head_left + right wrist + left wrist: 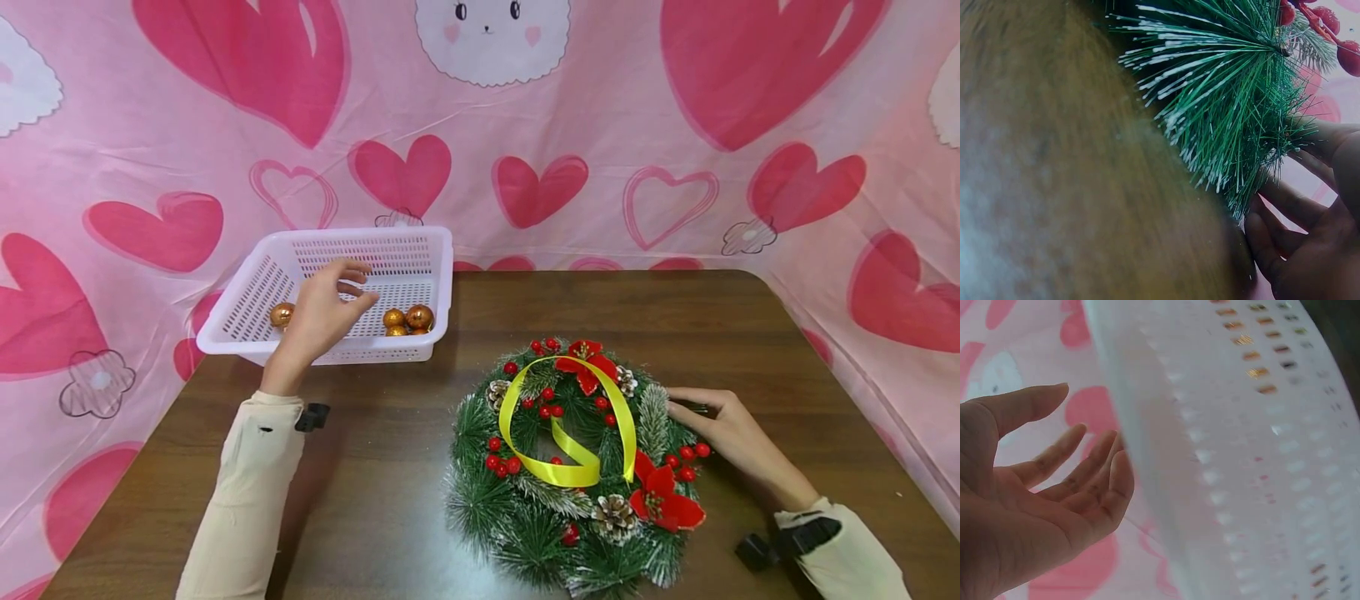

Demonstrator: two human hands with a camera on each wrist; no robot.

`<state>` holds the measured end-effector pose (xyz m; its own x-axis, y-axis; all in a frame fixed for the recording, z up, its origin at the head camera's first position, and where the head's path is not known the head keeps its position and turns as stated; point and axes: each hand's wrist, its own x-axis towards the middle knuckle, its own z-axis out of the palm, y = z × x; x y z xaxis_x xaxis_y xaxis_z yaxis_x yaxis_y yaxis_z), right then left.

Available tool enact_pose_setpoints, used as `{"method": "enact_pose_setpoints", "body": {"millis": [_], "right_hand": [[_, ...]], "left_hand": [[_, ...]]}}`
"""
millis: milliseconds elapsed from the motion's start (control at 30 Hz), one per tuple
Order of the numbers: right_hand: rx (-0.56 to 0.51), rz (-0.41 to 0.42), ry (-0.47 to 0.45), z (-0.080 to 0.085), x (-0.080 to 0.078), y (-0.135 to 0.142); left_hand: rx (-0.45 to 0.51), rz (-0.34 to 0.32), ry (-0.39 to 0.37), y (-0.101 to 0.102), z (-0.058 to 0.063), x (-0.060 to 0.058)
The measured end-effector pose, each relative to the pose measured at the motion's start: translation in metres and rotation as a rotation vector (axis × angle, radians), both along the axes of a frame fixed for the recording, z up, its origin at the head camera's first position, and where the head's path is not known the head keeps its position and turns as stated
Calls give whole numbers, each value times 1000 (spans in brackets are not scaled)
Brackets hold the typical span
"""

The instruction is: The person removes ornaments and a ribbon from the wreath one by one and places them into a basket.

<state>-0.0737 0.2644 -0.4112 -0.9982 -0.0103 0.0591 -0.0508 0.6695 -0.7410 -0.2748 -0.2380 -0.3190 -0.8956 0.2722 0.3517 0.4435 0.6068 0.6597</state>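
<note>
A green Christmas wreath (510, 508) lies on the table, dressed with red flowers, red berries, pinecones and frosted sprigs. A loop of yellow ribbon (558, 475) lies across its middle. My right hand (738, 442) grips the wreath's right edge, its thumb and fingertips partly hidden among the needles in the right wrist view. Over the white plastic basket (375, 352) hovers my left hand (324, 308), fingers loosely bent and apart, nothing between them. Inside the basket, shiny gold-orange balls (419, 317) sit at the front right, and another ball (282, 314) shows at the left.
The brown wooden table (390, 500) carries the basket at its back left and the wreath right of centre. A pink cloth (480, 125) printed with hearts hangs behind the table and along both sides.
</note>
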Motion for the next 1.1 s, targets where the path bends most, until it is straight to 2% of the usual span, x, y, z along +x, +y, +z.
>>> {"method": "enact_pose_setpoints", "body": {"millis": [200,500,633,767,833,933,1000,1100], "right_hand": [[-3,-8,-9,1,1,0],[21,3,55,7,4,-1],[39,-53,115,18,4,-8],[37,-117,214,34,8,-22],[41,-94,292,42,9,-32],[88,-12,392,51,8,-50],[156,41,438,55,6,-60],[285,90,447,59,3,-72]], "left_hand": [[-17,-101,40,19,8,15],[-85,-342,52,64,7,48],[-161,-427,82,78,1,70],[-243,-524,117,91,-5,101],[-260,-576,146,96,-7,117],[-286,-658,196,103,-12,136],[-320,-704,228,107,-16,144],[-391,-749,270,112,-21,152]]}}
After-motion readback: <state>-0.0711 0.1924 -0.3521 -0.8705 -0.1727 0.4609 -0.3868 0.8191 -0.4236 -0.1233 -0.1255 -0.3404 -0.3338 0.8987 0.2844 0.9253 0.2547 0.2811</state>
